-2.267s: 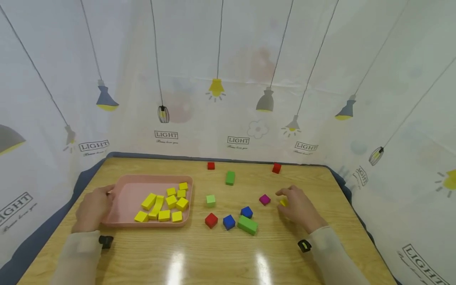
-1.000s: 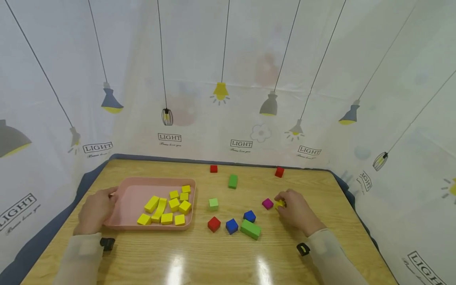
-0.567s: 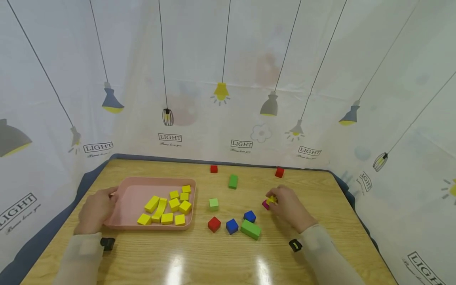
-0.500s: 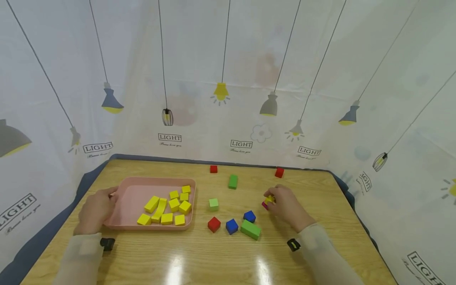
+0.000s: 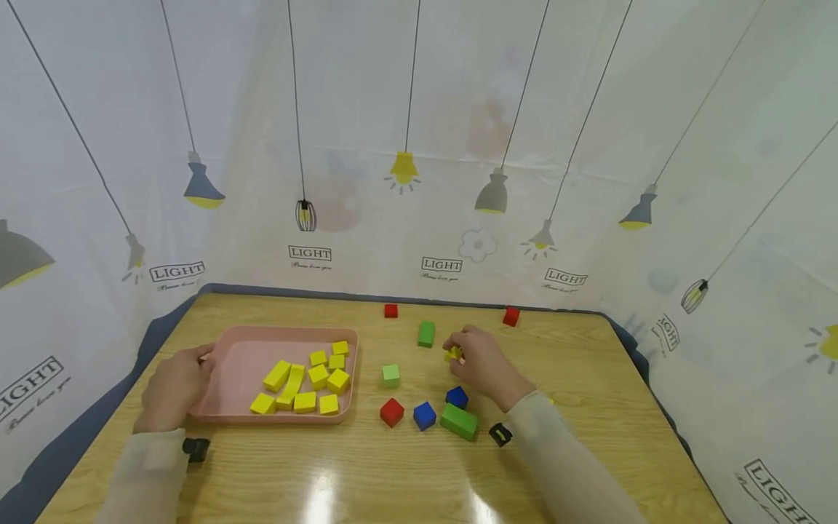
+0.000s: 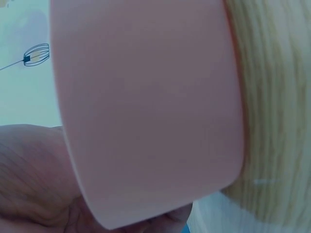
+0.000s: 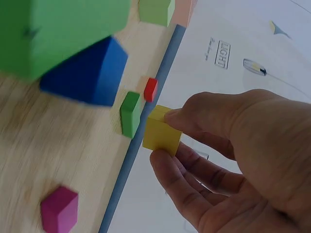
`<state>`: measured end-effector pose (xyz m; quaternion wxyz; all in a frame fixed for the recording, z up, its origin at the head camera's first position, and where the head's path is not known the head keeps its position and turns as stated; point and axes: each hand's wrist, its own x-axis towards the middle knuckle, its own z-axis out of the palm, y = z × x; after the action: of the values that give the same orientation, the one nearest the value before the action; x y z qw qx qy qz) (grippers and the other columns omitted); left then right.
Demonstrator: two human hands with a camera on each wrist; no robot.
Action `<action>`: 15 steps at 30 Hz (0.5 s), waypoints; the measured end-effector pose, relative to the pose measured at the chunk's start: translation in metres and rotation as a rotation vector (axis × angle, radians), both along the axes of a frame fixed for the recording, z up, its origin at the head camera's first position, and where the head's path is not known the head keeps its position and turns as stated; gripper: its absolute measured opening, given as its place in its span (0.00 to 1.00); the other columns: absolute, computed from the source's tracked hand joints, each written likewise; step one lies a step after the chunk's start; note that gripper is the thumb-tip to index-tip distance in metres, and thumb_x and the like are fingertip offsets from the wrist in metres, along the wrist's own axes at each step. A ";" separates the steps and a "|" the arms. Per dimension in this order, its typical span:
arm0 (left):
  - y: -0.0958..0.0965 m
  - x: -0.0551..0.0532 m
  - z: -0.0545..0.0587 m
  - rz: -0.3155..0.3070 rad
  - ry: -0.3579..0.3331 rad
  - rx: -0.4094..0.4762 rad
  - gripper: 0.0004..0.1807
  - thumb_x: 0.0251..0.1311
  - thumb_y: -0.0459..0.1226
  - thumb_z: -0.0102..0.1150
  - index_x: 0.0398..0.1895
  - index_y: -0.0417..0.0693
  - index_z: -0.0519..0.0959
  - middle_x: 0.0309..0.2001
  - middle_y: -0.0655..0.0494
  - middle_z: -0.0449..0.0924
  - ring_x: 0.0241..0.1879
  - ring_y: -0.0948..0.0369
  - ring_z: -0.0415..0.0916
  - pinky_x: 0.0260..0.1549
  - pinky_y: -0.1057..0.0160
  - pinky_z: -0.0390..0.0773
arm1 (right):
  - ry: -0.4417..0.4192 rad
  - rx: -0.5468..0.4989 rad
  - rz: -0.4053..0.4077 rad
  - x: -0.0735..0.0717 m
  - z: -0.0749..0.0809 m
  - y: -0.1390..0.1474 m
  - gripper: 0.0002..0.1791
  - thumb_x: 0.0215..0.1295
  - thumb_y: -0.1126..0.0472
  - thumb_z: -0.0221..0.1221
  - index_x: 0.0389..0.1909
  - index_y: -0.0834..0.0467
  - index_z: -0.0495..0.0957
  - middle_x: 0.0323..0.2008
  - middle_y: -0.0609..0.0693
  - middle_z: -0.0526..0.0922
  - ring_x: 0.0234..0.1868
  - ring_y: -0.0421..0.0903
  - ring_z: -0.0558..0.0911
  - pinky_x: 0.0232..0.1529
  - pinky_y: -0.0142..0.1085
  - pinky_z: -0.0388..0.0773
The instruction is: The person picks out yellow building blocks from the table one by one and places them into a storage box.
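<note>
My left hand [image 5: 173,386] grips the left edge of a pink tray [image 5: 238,356], which lies on the table. Several yellow blocks [image 5: 304,402] lie in the tray's right half. Between thumb and fingertips, my right hand [image 5: 487,367] pinches a yellow cube [image 7: 163,133], raised above the table right of the tray. In the left wrist view the tray wall [image 6: 150,111] covers much of the left hand [image 6: 34,174]. A magenta cube [image 7: 60,208] shows in the right wrist view; the head view does not show it.
Between tray and right hand stand a light green cube [image 5: 390,375], a red cube [image 5: 392,412], two blue blocks [image 5: 425,415] and a long green block [image 5: 459,421]. Farther back are another green block [image 5: 426,334] and two red cubes [image 5: 390,311]. A yellow patch [image 5: 551,402] peeks out beside the right sleeve.
My right hand took hold of the yellow cube at the right, passed over the magenta cube and carried the yellow one leftward. The left hand stays at the tray.
</note>
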<state>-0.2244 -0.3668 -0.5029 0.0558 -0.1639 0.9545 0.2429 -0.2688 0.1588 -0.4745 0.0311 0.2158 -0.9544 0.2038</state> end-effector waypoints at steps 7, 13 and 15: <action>-0.001 0.000 0.000 -0.005 -0.003 0.000 0.30 0.92 0.41 0.50 0.89 0.39 0.67 0.77 0.22 0.76 0.53 0.35 0.79 0.40 0.46 0.75 | -0.033 -0.025 0.056 -0.004 0.009 -0.036 0.12 0.73 0.71 0.75 0.55 0.63 0.93 0.47 0.55 0.88 0.45 0.50 0.86 0.53 0.47 0.91; 0.000 -0.002 0.000 0.003 -0.010 -0.001 0.30 0.92 0.41 0.49 0.89 0.38 0.66 0.78 0.22 0.75 0.54 0.35 0.78 0.41 0.46 0.75 | -0.019 -0.013 0.114 -0.013 0.015 -0.068 0.13 0.74 0.69 0.76 0.56 0.62 0.93 0.49 0.57 0.89 0.48 0.51 0.87 0.58 0.47 0.91; 0.000 -0.002 0.000 0.006 -0.014 -0.001 0.31 0.92 0.41 0.49 0.90 0.39 0.66 0.78 0.22 0.75 0.54 0.35 0.78 0.42 0.46 0.74 | -0.023 -0.010 0.128 -0.016 0.016 -0.079 0.13 0.74 0.69 0.76 0.57 0.62 0.93 0.51 0.57 0.89 0.50 0.52 0.86 0.59 0.47 0.91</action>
<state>-0.2263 -0.3669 -0.5027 0.0617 -0.1684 0.9537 0.2416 -0.2847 0.0797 -0.4586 0.0082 0.2741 -0.9378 0.2127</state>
